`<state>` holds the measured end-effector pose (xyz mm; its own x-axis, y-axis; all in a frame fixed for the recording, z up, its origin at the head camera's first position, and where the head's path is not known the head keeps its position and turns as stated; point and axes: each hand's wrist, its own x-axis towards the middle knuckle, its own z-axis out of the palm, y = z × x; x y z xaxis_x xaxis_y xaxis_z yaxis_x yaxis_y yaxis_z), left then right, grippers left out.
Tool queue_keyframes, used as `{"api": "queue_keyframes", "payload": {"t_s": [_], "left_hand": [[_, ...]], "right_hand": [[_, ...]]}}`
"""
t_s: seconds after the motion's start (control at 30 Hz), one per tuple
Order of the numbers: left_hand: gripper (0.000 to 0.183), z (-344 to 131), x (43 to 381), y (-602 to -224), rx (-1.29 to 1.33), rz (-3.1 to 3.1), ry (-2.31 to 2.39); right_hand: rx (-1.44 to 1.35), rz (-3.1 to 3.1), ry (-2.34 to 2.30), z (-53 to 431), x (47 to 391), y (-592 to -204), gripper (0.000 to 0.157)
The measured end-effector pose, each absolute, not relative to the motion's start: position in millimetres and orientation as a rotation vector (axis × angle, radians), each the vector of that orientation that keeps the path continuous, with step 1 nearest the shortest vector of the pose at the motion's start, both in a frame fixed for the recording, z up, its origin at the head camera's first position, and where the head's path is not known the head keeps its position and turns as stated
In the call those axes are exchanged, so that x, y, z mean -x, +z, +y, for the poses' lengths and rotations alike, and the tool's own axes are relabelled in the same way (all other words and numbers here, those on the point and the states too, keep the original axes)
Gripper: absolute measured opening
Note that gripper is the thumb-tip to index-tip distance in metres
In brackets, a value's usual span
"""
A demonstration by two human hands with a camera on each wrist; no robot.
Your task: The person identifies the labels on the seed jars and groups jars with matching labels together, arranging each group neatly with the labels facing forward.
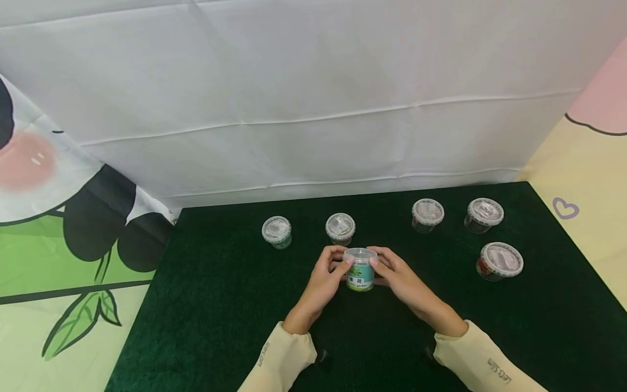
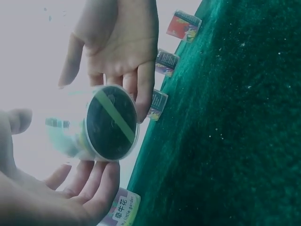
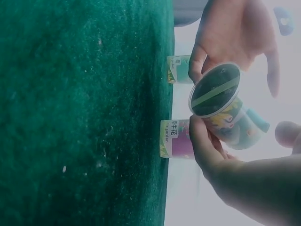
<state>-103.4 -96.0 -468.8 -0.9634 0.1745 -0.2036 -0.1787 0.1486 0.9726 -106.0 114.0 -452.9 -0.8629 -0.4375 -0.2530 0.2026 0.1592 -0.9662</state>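
A small clear plastic cup (image 1: 360, 276) with a teal label is held between both hands, above the dark green cloth. My left hand (image 1: 327, 275) grips its left side, thumb toward me and fingers behind. On the opposite side my right hand (image 1: 400, 280) holds it the same way. Both wrist views look up at the underside: the cup's base (image 2: 112, 123) is dark, crossed by a pale green strip. In the right wrist view the cup (image 3: 230, 113) appears slanted, with a colourful printed side. Whether its top is covered I cannot tell.
Lidded cups stand toward the back: one at left (image 1: 277, 232), one just behind the hands (image 1: 340, 227), and three at right, including a back cup (image 1: 428, 215), a corner cup (image 1: 484, 215) and a nearer cup (image 1: 499, 261). A white curtain (image 1: 313, 147) rises behind the green tabletop (image 1: 220, 326).
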Motion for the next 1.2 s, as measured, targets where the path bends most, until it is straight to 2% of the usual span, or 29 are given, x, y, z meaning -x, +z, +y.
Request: {"api": "queue_keyframes", "payload": {"t_s": [0.37, 1.2], "left_hand": [[0.05, -101, 103, -470, -0.065, 2.145, 1.875], [0.046, -117, 106, -460, -0.049, 2.287, 1.816]], "right_hand": [[0.232, 1.911, -1.76, 114, 106, -452, 0.057], [0.314, 1.99, -1.74, 96, 113, -447, 0.057]]}}
